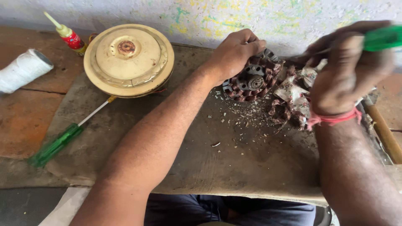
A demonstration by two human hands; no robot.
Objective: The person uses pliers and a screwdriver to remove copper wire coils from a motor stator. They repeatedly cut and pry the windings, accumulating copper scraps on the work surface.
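The motor stator [251,81], a round core ringed with copper-brown windings, lies on the worn mat [217,150] in the upper middle of the frame, close to the painted wall [209,16]. Your left hand [234,52] comes over it from the lower left and clamps its upper left rim, fingers curled over the far edge, so the core sits just below and to the right of your knuckles. Your right hand [343,75], at the upper right of the frame, is clenched round a green-handled screwdriver [383,38]; the handle sticks out to the right above your fist and the thin shaft runs left toward the stator's right side, though motion blur hides exactly where the tip meets it. A red thread [333,119] is tied round that wrist.

Between the stator and your right hand lies a heap of pulled-out winding and paper scraps [293,94], with small crumbs scattered on the mat below it.

Farther left, a round cream-coloured motor cover [128,58] rests on the mat's upper left corner. A second green-handled screwdriver [63,140] lies aslant below it, its tip reaching under the cover's edge. At the upper left stand a small red glue bottle [69,35] and, nearer the edge, a white roll of thread [23,69]. A wooden handle [385,134] shows at the right edge.
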